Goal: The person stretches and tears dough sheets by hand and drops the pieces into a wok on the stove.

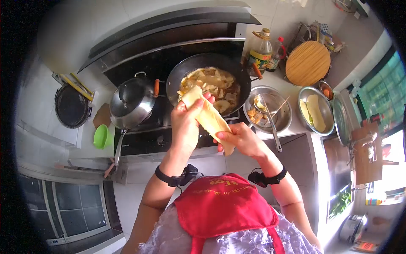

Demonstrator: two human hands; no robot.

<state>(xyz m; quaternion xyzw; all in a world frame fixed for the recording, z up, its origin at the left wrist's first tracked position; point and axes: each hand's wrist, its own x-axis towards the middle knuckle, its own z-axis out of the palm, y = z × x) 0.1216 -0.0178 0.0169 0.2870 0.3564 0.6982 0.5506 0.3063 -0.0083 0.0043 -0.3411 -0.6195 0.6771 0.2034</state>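
Observation:
A long, pale yellow strip of dough stretches between my two hands, in front of the wok. My left hand grips its upper part, close to the wok's near rim. Lower and to the right, my right hand pinches the other end with thumb and fingers. Behind them the black wok sits on the stove, holding brown broth with pale pieces of food. Part of the wok's near rim is hidden by my left hand and the dough.
A lidded steel pan stands on the stove's left. On the right are a steel bowl with a ladle in it, another bowl with yellow dough, an oil bottle and a round wooden board. A green bowl sits left.

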